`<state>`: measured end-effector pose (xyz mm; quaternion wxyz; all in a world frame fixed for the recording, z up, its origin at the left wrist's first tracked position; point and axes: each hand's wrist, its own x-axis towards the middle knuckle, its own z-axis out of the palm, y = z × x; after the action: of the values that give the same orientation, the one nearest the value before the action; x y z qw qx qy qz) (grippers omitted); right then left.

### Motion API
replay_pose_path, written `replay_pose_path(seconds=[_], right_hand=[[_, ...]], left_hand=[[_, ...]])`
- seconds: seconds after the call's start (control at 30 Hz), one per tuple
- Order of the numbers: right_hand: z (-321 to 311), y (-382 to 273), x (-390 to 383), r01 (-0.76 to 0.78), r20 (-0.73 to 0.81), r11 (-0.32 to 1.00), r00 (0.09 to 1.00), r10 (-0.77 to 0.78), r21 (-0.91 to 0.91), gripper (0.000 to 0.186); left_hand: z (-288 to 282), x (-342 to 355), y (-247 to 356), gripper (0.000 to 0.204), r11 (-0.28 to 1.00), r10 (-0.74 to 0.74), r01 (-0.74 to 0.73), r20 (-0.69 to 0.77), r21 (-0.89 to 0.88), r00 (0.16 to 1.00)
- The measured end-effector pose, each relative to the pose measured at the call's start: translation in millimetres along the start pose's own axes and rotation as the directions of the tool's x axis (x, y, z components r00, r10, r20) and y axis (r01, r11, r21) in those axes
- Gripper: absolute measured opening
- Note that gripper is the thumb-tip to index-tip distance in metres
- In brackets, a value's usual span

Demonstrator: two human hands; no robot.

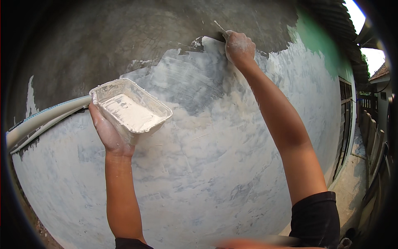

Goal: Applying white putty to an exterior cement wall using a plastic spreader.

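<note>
My left hand (108, 132) holds up a rectangular plastic tub (139, 94) from below, its fingers wrapped round the left side. White putty (132, 115) lies in the tub and coats its inner walls. Higher up and to the right, my right hand (240, 47) is closed round a putty knife (221, 28), seen nearly edge-on against the wall. The hand hides the knife's handle. White smears mark both hands. Around the knife, the wall (199, 166) passes from bare dark grey cement (124, 33) above to a patchy white coat below.
Pale pipes (49, 119) come in from the left, ending behind the tub. Green paint (317, 37) covers the wall's upper right, under a corrugated roof edge (331, 20). A barred window (345, 93), a narrow walkway (350, 182) and a fence (373, 130) lie to the right.
</note>
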<state>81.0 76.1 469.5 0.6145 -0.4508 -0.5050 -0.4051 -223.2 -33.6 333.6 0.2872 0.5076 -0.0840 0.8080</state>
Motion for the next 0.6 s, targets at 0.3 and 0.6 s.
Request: replay_pose_path(seconds=[0.3, 0.6], right_hand=[[6, -104, -64, 0.337, 0.081, 0.926, 0.932, -0.354, 0.171, 0.016], [-20, -102, -61, 0.382, 0.048, 0.884, 0.911, -0.409, 0.269, 0.021]], left_hand=[[-19, 3, 10, 0.051, 0.999, -0.018, 0.022, -0.106, 0.04, 0.994], [-17, 5, 12, 0.05, 1.0, 0.006, -0.006, -0.02, 0.005, 1.0]])
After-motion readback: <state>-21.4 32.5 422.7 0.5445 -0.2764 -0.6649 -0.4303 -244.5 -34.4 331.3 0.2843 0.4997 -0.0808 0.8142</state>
